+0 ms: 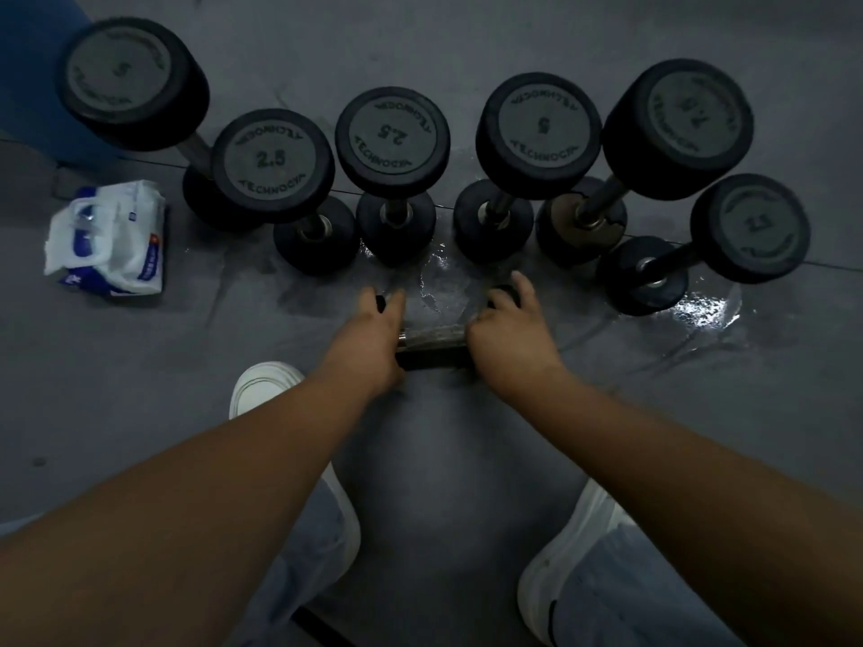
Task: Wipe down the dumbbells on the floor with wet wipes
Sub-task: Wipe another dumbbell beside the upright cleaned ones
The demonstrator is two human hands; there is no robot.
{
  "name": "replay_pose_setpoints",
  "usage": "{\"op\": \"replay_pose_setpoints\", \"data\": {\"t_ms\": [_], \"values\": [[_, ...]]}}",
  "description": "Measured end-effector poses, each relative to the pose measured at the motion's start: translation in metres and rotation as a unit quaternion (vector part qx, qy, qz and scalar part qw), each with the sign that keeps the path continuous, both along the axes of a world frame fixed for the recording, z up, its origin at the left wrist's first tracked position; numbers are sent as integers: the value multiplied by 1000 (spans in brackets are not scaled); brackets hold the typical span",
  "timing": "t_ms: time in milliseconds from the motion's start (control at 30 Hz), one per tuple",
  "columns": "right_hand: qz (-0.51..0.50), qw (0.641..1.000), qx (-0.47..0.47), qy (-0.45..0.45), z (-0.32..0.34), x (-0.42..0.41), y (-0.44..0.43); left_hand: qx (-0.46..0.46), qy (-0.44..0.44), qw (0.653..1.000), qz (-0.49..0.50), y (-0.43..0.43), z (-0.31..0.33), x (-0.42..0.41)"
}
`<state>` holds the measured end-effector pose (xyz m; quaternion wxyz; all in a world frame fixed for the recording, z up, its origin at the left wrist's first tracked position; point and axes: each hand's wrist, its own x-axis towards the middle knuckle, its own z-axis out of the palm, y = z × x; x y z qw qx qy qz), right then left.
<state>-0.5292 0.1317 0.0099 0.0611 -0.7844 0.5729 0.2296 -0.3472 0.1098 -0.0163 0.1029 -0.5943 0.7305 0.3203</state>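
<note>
near dumbbell (429, 340) lying flat | left hand (373, 331), right hand (509, 331): fingers curled round its end heads | likely heavy, rigid, maybe damp-slick | safest hold: middle bar

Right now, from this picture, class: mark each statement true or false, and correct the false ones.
1. The left hand and right hand hold one dumbbell lying on its side. True.
2. Six standing dumbbells rest on end beyond it. True.
3. The wipes pack lies to the right of the row. False: the wipes pack lies at the left.
4. The floor is dry everywhere. False: the floor shows shiny wet patches.
</note>
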Motion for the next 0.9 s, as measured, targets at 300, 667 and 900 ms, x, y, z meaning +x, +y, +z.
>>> {"op": "replay_pose_setpoints", "data": {"t_ms": [300, 667, 900], "values": [[-9, 1000, -1, -24, 6, 2, -10, 13, -17, 1000, -8, -2, 3, -2], [-22, 999, -24, -34, -4, 0, -16, 18, -9, 1000, -3, -7, 1, -2], [-2, 1000, -3, -22, -3, -6, -14, 8, -4, 1000, 0, -7, 0, -2]]}}
